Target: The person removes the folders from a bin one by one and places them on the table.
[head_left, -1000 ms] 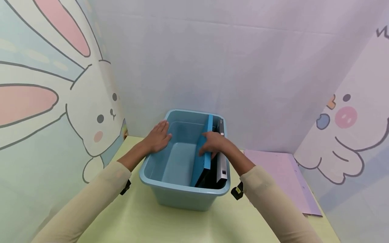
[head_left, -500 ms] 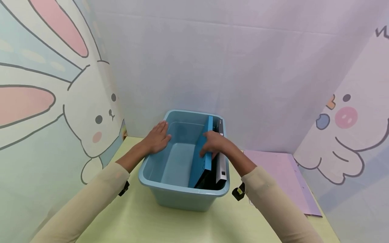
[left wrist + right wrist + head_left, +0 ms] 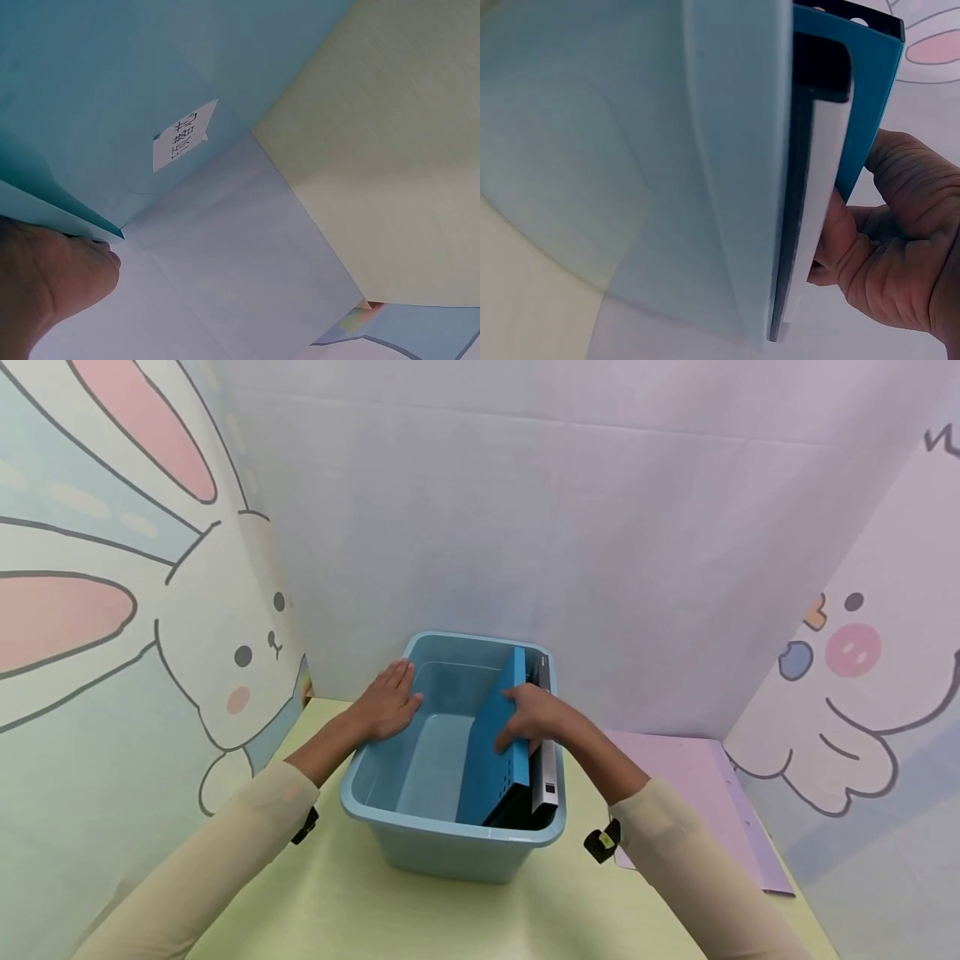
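Observation:
A light blue plastic tub [image 3: 457, 852] stands on the table. My left hand [image 3: 386, 703] rests on its left rim with straight fingers; the left wrist view shows this hand [image 3: 60, 270] at the rim and a white label [image 3: 185, 137] on the tub's outer wall. Inside the tub, my right hand [image 3: 534, 718] grips the top edge of a blue file folder [image 3: 487, 760], which leans at a slant. In the right wrist view, the thumb is on the far side of the blue folder [image 3: 870, 97]. Right of it, a black-and-silver file folder [image 3: 546, 777] stands against the tub's right wall.
A flat pink-purple folder [image 3: 697, 802] lies on the table to the right of the tub. The yellow-green table [image 3: 390, 918] runs up to a pale curtain wall [image 3: 450, 527] behind. Printed cartoon walls stand on both sides.
The blue folder's lower part has shifted left and a little toward me, so it slants more. My right hand and forearm moved slightly with it. My left hand has stayed on the rim.

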